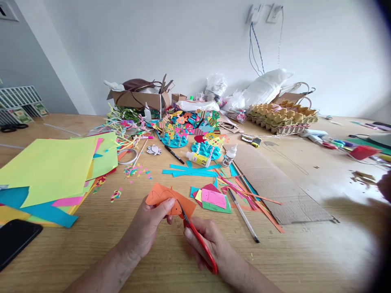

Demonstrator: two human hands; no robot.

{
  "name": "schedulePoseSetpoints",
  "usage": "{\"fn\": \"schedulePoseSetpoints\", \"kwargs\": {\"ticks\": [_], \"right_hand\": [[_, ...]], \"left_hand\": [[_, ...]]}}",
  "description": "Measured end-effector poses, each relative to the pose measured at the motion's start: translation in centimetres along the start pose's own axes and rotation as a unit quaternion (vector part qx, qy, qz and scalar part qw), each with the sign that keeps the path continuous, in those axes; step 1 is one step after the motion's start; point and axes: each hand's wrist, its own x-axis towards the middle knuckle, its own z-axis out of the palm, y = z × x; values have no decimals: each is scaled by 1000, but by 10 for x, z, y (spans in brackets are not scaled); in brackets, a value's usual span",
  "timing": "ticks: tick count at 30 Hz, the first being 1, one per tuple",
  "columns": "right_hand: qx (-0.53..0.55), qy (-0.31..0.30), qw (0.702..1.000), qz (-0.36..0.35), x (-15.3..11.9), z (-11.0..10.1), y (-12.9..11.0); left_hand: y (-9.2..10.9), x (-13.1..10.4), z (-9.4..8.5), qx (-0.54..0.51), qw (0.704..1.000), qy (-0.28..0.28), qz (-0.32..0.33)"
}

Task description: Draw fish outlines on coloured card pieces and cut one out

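Note:
Between thumb and fingers, my left hand (152,219) pinches a piece of orange paper (159,194) with a fish outline drawn on it in dark ink. My right hand (207,240) grips red-handled scissors (200,240), whose blades lie across the orange paper beside the left thumb, at the drawn fish. Just beyond my hands is a small stack of coloured paper pieces (214,198), the pink one on top also bearing a drawn outline. A clear pen (243,215) rests to the right of that stack.
Coloured sheets (55,162) and a black phone (18,240) lie at left. Paper fish models (198,130), glue bottles (229,155) and blue strips (189,172) are ahead. Flat cardboard (275,183) and egg trays (281,116) are right, with another person's blurred hand (385,186) at the edge.

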Motion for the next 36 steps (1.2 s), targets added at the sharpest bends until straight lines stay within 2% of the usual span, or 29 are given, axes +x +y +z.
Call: {"fn": "schedulePoseSetpoints", "kwargs": {"ticks": [14,27,36], "right_hand": [[-6,1,1000,21,1,0,-7],[-20,-1,1000,6,0,-2,1],[-13,-13,1000,21,-3,-2,-11]], "left_hand": [[2,1,-2,13,1000,-13,-19],[0,2,-3,4,999,-32,-14],[0,2,-4,6,1000,-14,-15]]}}
